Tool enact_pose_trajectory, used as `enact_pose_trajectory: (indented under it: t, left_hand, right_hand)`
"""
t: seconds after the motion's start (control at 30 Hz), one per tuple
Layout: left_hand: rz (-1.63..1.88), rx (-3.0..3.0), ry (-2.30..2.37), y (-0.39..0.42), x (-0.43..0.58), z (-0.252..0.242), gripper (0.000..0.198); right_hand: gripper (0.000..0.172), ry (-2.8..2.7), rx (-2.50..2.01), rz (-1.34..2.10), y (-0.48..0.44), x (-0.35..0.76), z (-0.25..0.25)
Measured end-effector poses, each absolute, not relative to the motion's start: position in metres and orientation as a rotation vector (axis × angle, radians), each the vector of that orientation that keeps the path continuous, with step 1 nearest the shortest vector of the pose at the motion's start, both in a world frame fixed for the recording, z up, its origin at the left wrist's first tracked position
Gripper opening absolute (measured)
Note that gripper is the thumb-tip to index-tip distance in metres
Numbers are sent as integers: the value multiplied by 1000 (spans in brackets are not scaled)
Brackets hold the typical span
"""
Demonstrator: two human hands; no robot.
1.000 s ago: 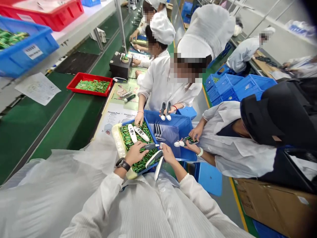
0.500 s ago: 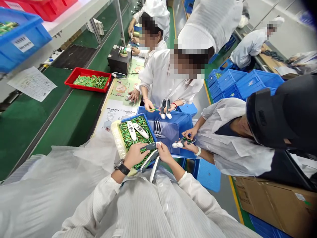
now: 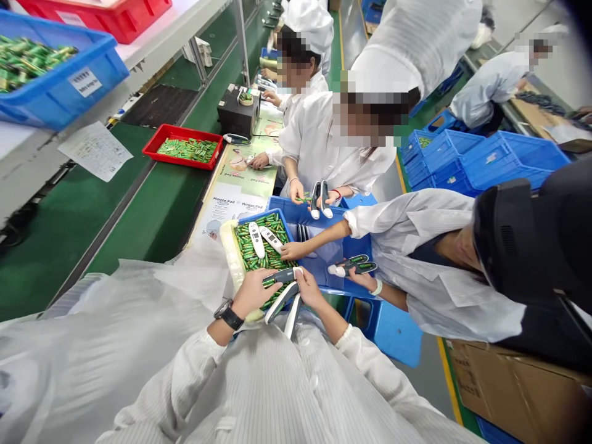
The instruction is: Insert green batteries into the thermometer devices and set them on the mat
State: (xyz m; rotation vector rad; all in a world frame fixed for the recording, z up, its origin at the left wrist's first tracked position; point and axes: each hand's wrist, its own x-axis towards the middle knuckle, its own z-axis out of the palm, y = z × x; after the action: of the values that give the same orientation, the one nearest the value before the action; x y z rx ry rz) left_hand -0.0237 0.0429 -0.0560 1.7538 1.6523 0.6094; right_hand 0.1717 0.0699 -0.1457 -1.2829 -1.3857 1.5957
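Observation:
Three grey-and-white handheld thermometers fan out between my hands above the battery bin. My right hand [image 3: 309, 288] is closed on their white heads. My left hand [image 3: 252, 295], with a black watch at the wrist, pinches the handle of the uppermost thermometer [image 3: 287, 275], where green batteries show in the open compartment. Its fingertips partly cover that end. The other two thermometers, the middle one [image 3: 281, 302] and the lower one [image 3: 293, 316], hang toward my body. Below lies a blue bin [image 3: 285, 223] full of green batteries [image 3: 247, 251], with two white thermometers [image 3: 256, 239] on top.
A co-worker's hand [image 3: 296, 250] reaches over the bin from the right; their other hand holds opened thermometers [image 3: 354, 266]. Another co-worker opposite holds two thermometers [image 3: 321, 198]. A larger blue crate [image 3: 333, 288] adjoins the bin. A red tray [image 3: 157, 151] of batteries stands at left.
The co-worker on the right has stretched one arm across to the battery bin. Green batteries now show in my uppermost thermometer. The view has shifted slightly, while my hands keep their grip.

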Motion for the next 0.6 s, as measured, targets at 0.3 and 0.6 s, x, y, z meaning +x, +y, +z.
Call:
enact_pose_trajectory:
  t: [0.3,0.6]
  left_hand:
    - [670,1656,1732,25,-25,-62,26]
    - [789,1483,1562,-1,-20,-90,28]
  right_hand:
    - [51,-1424,-1280,1696,63,161,-149]
    - [48,-1504,-1301,1594,59,165,-153]
